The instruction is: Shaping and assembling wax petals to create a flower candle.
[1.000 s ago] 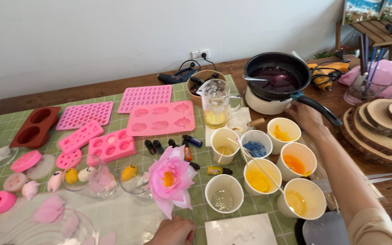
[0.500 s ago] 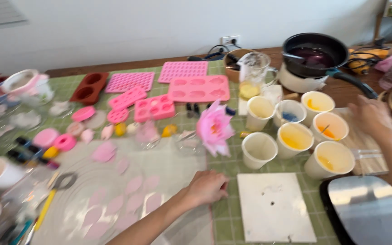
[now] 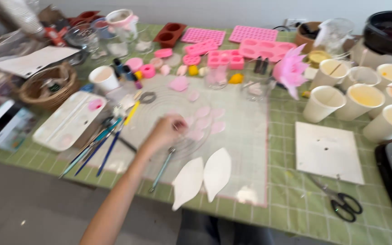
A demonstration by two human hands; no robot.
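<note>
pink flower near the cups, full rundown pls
The pink flower is a many-petalled bloom like a lotus, with pointed petals, pale at the edges and deeper pink toward the middle. The material looks waxy or soft, but blur hides detail. It stands raised and tilted on the green gridded cloth, at the right edge of the clear mat, left of the white cups and in front of the pink moulds. Its base is not visible. No hand touches it.

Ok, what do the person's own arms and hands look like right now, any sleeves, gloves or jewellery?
Only the left hand and its forearm show. Both are bare: no sleeve, no glove, and no watch or bracelet visible. The picture is too blurred to tell about rings. The right hand is out of view.
</note>
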